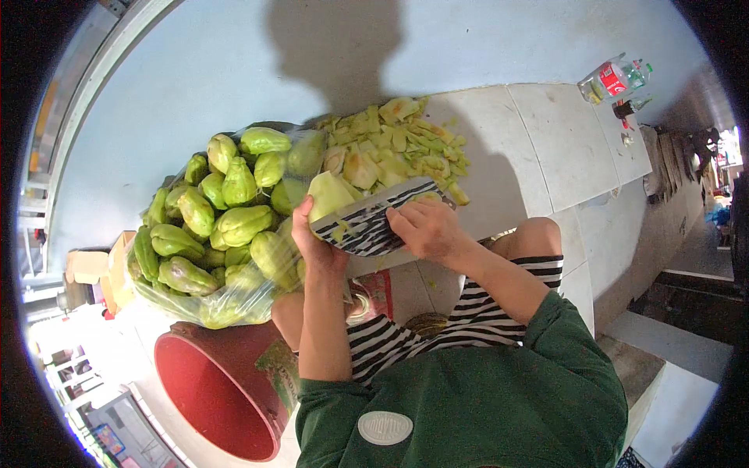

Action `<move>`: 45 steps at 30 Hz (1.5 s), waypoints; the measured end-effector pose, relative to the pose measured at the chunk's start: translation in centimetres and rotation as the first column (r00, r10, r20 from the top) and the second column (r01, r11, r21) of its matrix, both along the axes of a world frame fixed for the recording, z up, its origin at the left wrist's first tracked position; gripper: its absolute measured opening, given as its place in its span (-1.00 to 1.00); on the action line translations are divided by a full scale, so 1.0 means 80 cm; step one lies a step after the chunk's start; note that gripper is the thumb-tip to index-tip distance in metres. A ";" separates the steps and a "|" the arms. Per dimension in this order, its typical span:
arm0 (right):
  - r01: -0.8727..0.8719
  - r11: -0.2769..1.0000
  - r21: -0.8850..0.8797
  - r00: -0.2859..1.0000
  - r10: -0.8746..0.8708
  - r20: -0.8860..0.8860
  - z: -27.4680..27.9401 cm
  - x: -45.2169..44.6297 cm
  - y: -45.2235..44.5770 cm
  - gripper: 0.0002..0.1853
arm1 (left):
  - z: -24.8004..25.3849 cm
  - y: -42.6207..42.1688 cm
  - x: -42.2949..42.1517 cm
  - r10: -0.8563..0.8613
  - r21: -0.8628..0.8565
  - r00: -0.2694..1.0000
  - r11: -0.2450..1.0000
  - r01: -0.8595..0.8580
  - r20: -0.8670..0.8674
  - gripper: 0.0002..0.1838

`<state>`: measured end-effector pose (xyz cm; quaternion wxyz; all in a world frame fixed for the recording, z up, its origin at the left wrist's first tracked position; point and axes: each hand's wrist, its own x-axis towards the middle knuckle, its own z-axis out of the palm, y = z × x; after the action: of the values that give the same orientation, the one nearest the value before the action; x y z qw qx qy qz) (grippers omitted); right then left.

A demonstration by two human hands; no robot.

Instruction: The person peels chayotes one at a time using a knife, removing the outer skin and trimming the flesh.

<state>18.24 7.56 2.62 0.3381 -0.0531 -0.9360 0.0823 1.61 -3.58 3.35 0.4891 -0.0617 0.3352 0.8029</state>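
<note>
My left hand point(316, 240) is wrapped around a peeled pale-green chayote point(328, 195) in front of my lap. My right hand point(425, 229) grips a broad-bladed cleaver point(367, 225); its handle is hidden by my fingers. The shiny blade reflects the stripes of my shorts and carries bits of green. Its far end lies against or right beside the chayote; which, I cannot tell. Just beyond the blade, a heap of green peelings point(390, 144) is spread on the tiled ledge. To the left of my left hand, a clear plastic bag point(222, 308) holds several unpeeled chayotes point(238, 183).
A red bucket point(226, 390) lies tilted at the lower left, its mouth facing me. Behind the bag is a cardboard box point(117, 269). Plastic bottles point(612, 80) stand at the far right of the ledge point(538, 132), against the pale blue wall point(468, 47).
</note>
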 end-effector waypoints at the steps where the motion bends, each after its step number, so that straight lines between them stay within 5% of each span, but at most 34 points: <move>1: 0.001 1.000 0.000 1.000 -0.001 0.001 0.000 0.000 0.001 -0.75 | -0.004 0.002 -0.002 -0.001 0.000 1.000 1.000 0.001 0.001 -0.50; 6: 0.120 0.966 -0.230 0.978 -0.075 0.193 -0.005 -0.001 0.012 -0.75 | -0.002 0.001 -0.001 0.084 -0.038 0.996 0.996 -0.085 -0.020 -0.51; 12: 0.120 0.945 -0.303 0.970 -0.047 0.238 0.000 0.001 0.009 -0.57 | 0.003 0.000 0.005 0.037 -0.050 0.991 0.998 -0.044 -0.131 -0.49; 19: 0.119 0.953 -0.279 0.975 -0.059 0.215 -0.004 -0.003 0.016 -0.65 | -0.003 -0.003 0.001 0.008 0.011 0.994 1.000 -0.007 -0.109 -0.39; 21: 0.383 0.859 -0.340 0.835 -0.164 0.525 -0.004 -0.010 0.022 -0.73 | 0.002 -0.004 0.006 -0.022 -0.094 0.994 0.996 0.012 -0.110 -0.37; 25: 0.451 0.808 -0.379 0.838 -0.237 0.492 -0.008 -0.011 0.026 -0.80 | 0.001 -0.004 0.005 -0.026 -0.052 0.993 0.998 0.020 -0.114 -0.36; 28: 0.347 0.741 -0.575 0.922 -0.159 0.352 -0.002 -0.011 0.021 -0.81 | 0.001 -0.005 0.002 0.033 -0.042 0.995 0.998 -0.037 -0.095 -0.39; 30: 0.400 0.670 -0.625 0.914 -0.243 0.325 0.004 -0.015 0.024 -0.80 | -0.002 -0.002 -0.001 0.082 0.056 0.995 0.995 -0.085 0.055 -0.44; 33: 0.396 0.714 -0.578 0.903 -0.188 0.387 -0.006 -0.011 0.026 -0.80 | 0.011 -0.003 0.000 0.095 0.112 0.970 0.986 -0.123 0.224 -0.46; 36: 0.328 0.813 -0.481 0.910 -0.135 0.393 0.001 -0.004 0.015 -0.76 | -0.010 -0.001 -0.008 -0.002 0.317 0.989 0.947 -0.045 0.145 -0.49; 37: 0.329 0.810 -0.486 0.910 -0.133 0.393 -0.001 -0.003 0.013 -0.76 | -0.007 0.000 -0.006 -0.002 0.311 0.990 0.949 -0.043 0.144 -0.49; 39: 0.064 0.937 -0.344 0.984 -0.003 0.176 -0.003 0.002 0.012 -0.69 | 0.003 0.008 0.000 0.204 0.039 0.970 0.977 -0.210 0.129 -0.45; 45: -0.023 1.000 0.015 0.998 0.022 0.063 0.000 -0.001 0.004 -0.68 | -0.010 0.005 0.001 0.047 0.102 0.997 0.993 -0.053 0.065 -0.49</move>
<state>18.16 7.88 2.61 0.3077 -0.0425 -0.9474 0.0771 1.68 -3.15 2.54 0.4817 -0.0700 0.2760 0.8288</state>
